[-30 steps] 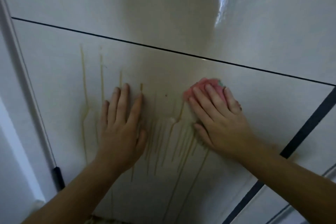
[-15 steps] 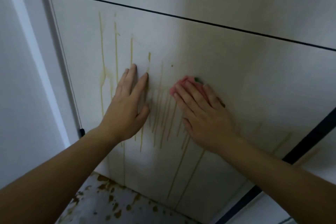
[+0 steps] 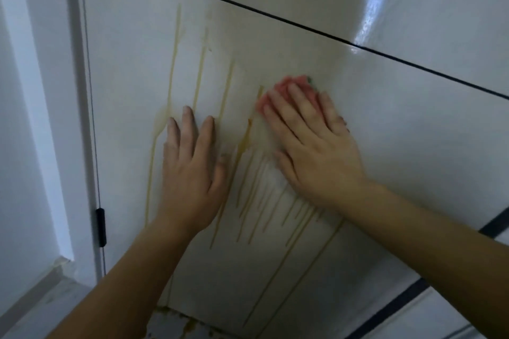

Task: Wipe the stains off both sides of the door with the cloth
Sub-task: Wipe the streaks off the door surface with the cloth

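Note:
A glossy white door (image 3: 413, 146) fills the view, crossed by thin black lines. Yellow-brown drip stains (image 3: 248, 195) run down its lower middle, with long streaks (image 3: 173, 63) further up on the left. My right hand (image 3: 311, 143) lies flat with straight fingers and presses a pink cloth (image 3: 292, 85) against the door; only the cloth's top edge shows past my fingertips. My left hand (image 3: 190, 170) rests flat on the door to the left, fingers straight, over some of the streaks. It holds nothing.
The white door frame (image 3: 82, 118) runs down the left, with a black hinge (image 3: 100, 227) low on it. A white wall (image 3: 27, 118) lies beyond. Brown spatter (image 3: 176, 319) marks the floor below the door.
My right hand has slid up and to the right with the cloth, leaving a smeared patch below it. My left hand stays planted on the door. The view has shifted.

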The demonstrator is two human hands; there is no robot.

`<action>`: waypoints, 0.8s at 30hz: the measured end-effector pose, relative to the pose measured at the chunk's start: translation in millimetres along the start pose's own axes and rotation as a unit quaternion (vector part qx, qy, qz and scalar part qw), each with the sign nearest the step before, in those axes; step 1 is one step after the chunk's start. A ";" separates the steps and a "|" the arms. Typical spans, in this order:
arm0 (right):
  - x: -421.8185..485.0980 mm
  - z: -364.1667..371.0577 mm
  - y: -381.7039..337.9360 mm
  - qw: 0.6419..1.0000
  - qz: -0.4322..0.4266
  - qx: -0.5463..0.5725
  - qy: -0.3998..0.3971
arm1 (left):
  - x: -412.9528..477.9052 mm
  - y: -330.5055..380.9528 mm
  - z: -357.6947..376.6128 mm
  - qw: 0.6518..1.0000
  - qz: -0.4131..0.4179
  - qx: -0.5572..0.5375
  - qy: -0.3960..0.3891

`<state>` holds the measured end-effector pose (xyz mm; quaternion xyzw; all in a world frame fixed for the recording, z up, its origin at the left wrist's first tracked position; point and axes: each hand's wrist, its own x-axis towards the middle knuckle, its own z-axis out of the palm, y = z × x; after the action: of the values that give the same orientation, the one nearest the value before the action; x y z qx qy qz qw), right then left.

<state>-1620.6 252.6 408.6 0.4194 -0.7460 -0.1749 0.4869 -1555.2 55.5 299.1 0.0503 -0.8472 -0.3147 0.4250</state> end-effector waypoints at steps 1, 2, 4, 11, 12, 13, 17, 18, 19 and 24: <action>12.9 -1.5 -2.3 1.000 0.015 0.002 0.007 | 0.1 -1.8 3.5 1.000 -0.004 -0.006 0.007; 19.3 -0.8 -8.3 1.000 0.011 0.005 0.005 | 0.0 -3.0 6.7 1.000 -0.003 -0.012 0.015; 13.6 6.7 -21.2 0.998 -0.053 0.004 -0.030 | -0.2 -7.4 10.8 0.999 0.014 -0.018 0.032; 76.3 -6.4 -7.6 0.999 -0.038 -0.029 0.015 | 7.5 -31.7 13.1 0.998 0.021 0.027 0.043; 89.4 -7.8 -12.9 0.999 -0.016 -0.023 0.025 | 7.7 -31.0 13.8 0.998 0.019 0.025 0.045; 94.2 -7.3 -19.8 0.999 -0.016 -0.019 0.023 | 7.6 -30.0 13.3 0.998 0.016 0.018 0.049; 67.0 1.2 -28.8 0.985 -0.159 -0.036 -0.062 | 5.6 -38.5 3.6 0.998 0.029 0.010 0.057; 69.8 -0.8 -24.4 0.981 -0.179 -0.040 -0.064 | 4.5 -43.9 1.0 0.998 0.031 0.013 0.054; 80.5 -1.8 -20.9 0.981 -0.182 -0.046 -0.052 | 3.2 -49.4 -0.6 0.998 0.025 0.016 0.050; 164.7 -4.5 -41.9 0.997 -0.063 -0.040 0.025 | 2.5 -69.9 -1.2 0.998 -0.048 -0.005 0.033</action>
<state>-1626.3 97.6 478.1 0.4503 -0.6979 -0.2247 0.5095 -1568.6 -1.7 261.1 0.0985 -0.8279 -0.3373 0.4372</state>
